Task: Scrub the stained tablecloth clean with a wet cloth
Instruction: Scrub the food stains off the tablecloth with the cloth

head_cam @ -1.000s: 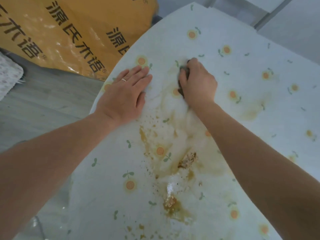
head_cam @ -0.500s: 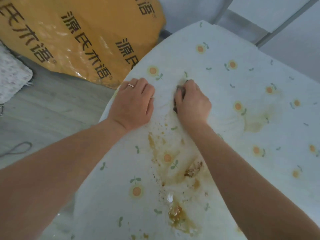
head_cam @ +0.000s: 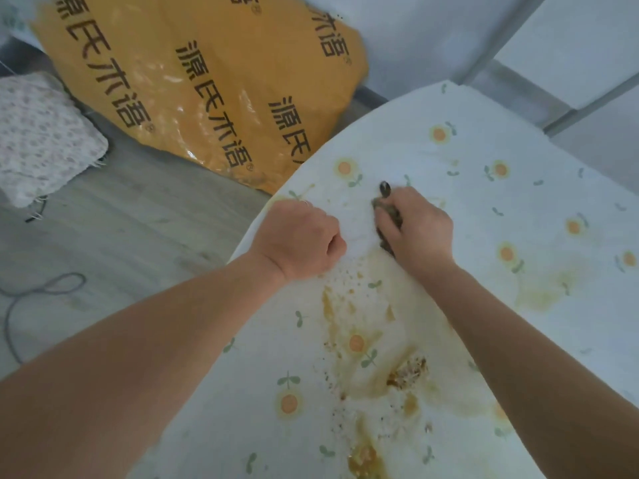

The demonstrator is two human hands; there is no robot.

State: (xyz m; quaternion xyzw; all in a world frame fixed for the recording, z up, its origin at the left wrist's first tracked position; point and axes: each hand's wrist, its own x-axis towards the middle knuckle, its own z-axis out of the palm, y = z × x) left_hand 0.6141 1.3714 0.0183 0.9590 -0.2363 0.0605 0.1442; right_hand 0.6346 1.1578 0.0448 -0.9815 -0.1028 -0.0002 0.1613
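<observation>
Left hand (head_cam: pixel 298 239) a fist on tablecloth (head_cam: pixel 525 205), right hand (head_cam: pixel 420 227) around cloth (head_cam: pixel 388 221).

The rounded surface (head_cam: pixel 390 104) is covered edge to edge by a pale tablecloth (head_cam: pixel 539 188) printed with small orange flowers. Brown stains (head_cam: pixel 408 371) and crumbs run from the cloth's middle toward 6 o'clock, and a fainter yellow smear (head_cam: pixel 539 295) sits at 3 o'clock. Resting on the tablecloth are the left hand (head_cam: pixel 297 240), curled into a fist, and at its 3 o'clock the right hand (head_cam: pixel 418 229), its fingers gripping a dark wet cloth (head_cam: pixel 387 223). On the grey floor (head_cam: pixel 138 236), an orange bag (head_cam: pixel 193 81) lies at 11 o'clock, a patterned cushion (head_cam: pixel 38 133) at 10 and a grey cable (head_cam: pixel 20 305) at 8.
</observation>
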